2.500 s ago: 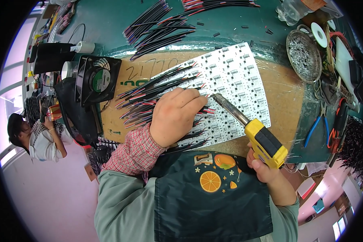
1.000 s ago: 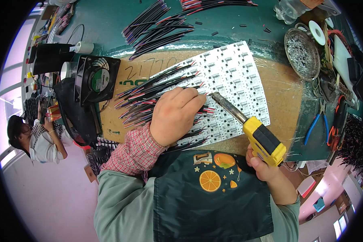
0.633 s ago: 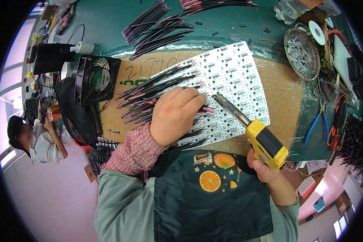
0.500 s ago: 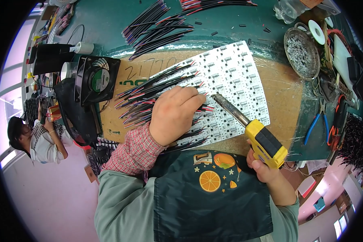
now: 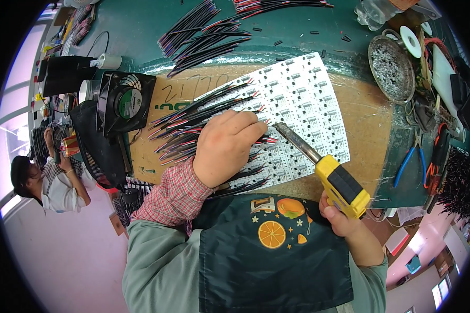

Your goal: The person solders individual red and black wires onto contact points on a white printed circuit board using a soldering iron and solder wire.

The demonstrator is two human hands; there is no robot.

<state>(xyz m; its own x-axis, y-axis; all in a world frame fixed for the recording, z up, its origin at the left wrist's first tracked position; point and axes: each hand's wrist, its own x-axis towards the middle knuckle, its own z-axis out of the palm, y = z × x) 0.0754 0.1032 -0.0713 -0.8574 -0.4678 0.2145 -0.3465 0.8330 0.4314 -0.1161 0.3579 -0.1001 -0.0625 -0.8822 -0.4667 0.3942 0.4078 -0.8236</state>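
Note:
My left hand rests over the printed white circuit-board panel, its fingertips pinched on a thin wire lead whose end barely shows. Several black wire leads with red and white bared ends lie in rows across the panel's left part, some of them under my palm. In my right hand is a yellow and black soldering gun, gripped by its handle. The gun's dark tip points up and left and hovers at the panel, just right of my left fingertips. My right fingers are partly hidden behind the gun.
Below the panel lies a cardboard sheet on the green tabletop. A black fan stands at left. At right are a metal dish of solder scraps and blue-handled pliers. More wire bundles lie at the back. A co-worker sits far left.
The soldering gun has shifted very slightly to the left. My left hand stays in nearly the same place. The co-worker at far left has raised a hand.

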